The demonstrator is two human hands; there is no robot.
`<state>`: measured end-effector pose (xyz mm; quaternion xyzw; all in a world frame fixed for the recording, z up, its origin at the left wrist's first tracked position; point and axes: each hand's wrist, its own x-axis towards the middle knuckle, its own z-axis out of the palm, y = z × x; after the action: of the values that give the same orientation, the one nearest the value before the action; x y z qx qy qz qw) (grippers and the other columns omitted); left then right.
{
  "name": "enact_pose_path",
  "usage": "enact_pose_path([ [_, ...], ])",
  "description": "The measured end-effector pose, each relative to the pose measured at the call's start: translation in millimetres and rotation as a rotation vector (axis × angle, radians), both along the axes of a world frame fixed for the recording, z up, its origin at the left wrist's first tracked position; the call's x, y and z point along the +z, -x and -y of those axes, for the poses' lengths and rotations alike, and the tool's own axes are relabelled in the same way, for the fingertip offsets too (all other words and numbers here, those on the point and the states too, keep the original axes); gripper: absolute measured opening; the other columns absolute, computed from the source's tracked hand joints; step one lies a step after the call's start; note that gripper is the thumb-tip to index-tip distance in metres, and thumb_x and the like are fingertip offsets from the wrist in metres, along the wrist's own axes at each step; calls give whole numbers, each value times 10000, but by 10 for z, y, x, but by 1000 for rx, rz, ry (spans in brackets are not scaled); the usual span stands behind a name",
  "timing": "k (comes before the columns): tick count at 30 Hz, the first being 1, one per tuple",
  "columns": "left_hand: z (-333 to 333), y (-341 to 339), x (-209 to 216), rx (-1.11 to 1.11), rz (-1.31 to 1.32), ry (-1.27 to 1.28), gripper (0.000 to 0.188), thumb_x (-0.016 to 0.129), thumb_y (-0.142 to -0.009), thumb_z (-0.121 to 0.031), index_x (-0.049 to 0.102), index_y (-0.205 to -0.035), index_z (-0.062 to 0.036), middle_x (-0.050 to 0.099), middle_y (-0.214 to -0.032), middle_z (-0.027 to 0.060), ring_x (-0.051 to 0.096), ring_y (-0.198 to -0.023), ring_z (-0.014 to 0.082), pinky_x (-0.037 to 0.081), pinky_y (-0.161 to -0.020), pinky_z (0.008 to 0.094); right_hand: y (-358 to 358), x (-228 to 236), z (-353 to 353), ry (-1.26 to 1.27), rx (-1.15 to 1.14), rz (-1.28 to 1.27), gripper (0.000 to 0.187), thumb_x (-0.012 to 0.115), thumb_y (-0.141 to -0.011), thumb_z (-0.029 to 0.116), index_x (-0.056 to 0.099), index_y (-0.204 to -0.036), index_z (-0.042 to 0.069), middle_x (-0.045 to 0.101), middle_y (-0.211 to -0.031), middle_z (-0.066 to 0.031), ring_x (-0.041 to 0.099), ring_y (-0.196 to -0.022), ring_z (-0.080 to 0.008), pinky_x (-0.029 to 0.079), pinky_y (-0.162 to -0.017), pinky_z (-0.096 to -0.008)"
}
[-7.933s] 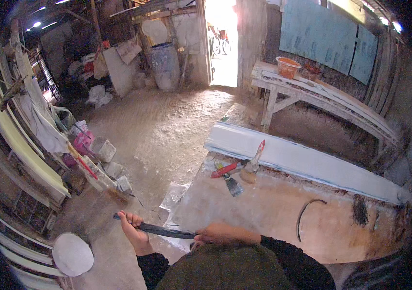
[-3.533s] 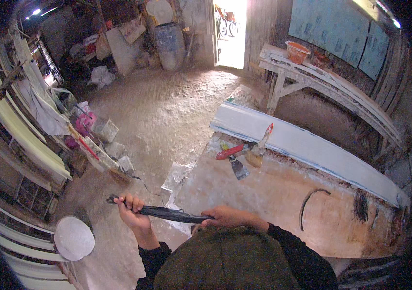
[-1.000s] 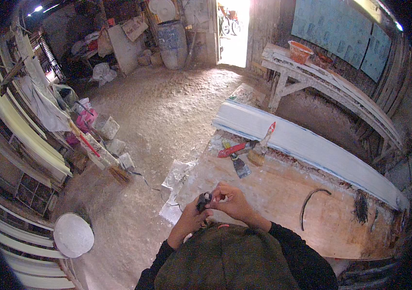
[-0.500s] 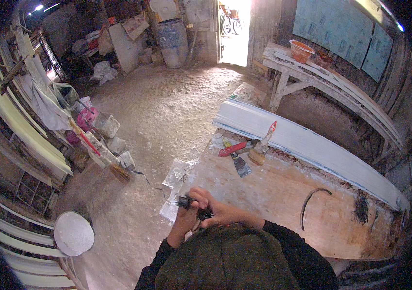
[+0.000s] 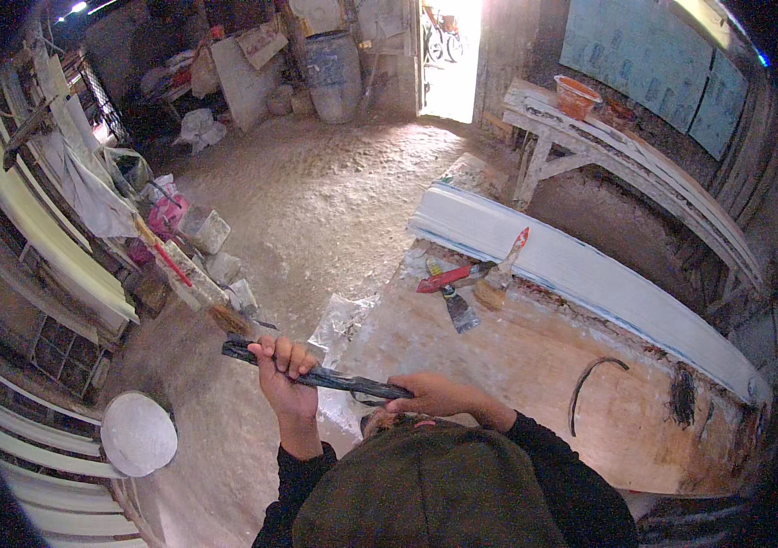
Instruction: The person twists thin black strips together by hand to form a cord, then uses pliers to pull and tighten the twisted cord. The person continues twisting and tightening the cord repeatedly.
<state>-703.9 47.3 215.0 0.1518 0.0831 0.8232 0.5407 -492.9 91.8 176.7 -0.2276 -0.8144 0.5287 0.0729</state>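
A long black strip (image 5: 348, 382), perhaps folded or bundled, is stretched between my two hands in front of me. My left hand (image 5: 286, 384) wraps its fingers round the strip, leaving one end sticking out to the left. At the other end, my right hand (image 5: 439, 399) pinches it between thumb and fingers. On the wooden bench (image 5: 498, 365) by my right arm lie a curved black strip (image 5: 581, 388) and a bundle of thin black strands (image 5: 681, 397). Farther up the bench are a putty knife (image 5: 462, 313), a red-handled tool (image 5: 444, 279) and a brush (image 5: 491, 294).
A long white moulding (image 5: 581, 279) runs along the bench's far side. Beyond it stands a side bench (image 5: 645, 155) with an orange bowl (image 5: 577, 97). At left are a round white lid-like top (image 5: 138, 434), a broom (image 5: 229, 320) and pale lengths of moulding (image 5: 42, 242). A blue barrel (image 5: 332, 78) stands far back.
My hands, close together before, have moved apart. My left hand went left and up, and the black strip, earlier bunched between them, is now drawn out lengthwise.
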Motion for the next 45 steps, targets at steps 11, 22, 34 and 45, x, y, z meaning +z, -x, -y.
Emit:
enact_pose_path([
  [11, -73, 93, -338, -84, -85, 135, 282, 453, -823, -384, 446, -924, -120, 426, -815, 19, 439, -807, 174, 368, -818, 353, -286, 433, -112, 23, -191, 171, 331, 407, -868, 342, 470, -864, 17, 497, -662, -99, 493, -626, -211, 390, -574, -358],
  [22, 422, -237, -566, 462, -1419, 502, 974, 675, -663, -342, 4, -1323, -90, -32, -1387, 134, -9, -1281, 278, 23, -979, 522, -211, 333, -128, -298, -223, 424, 327, 425, -844, 322, 515, -812, 10, 537, -697, -212, 530, -687, -384, 405, -603, -428],
  [34, 286, -377, -461, -33, -2002, 79, 447, 547, -669, -75, 447, -1104, -88, 563, -874, 126, 532, -814, 318, 389, -763, 417, 217, 426, 90, -281, -14, 371, 292, 427, -828, 323, 530, -932, 70, 570, -735, -197, 548, -666, -377, 435, -589, -445],
  [45, 92, 120, -245, -22, -1453, 500, 297, 405, -767, -27, 515, -1041, -51, 571, -872, 80, 535, -760, 188, 426, -674, 293, 215, 513, -217, 469, -125, -173, 367, 350, -888, 353, 498, -960, 25, 504, -604, -31, 477, -499, -95, 424, -539, -263],
])
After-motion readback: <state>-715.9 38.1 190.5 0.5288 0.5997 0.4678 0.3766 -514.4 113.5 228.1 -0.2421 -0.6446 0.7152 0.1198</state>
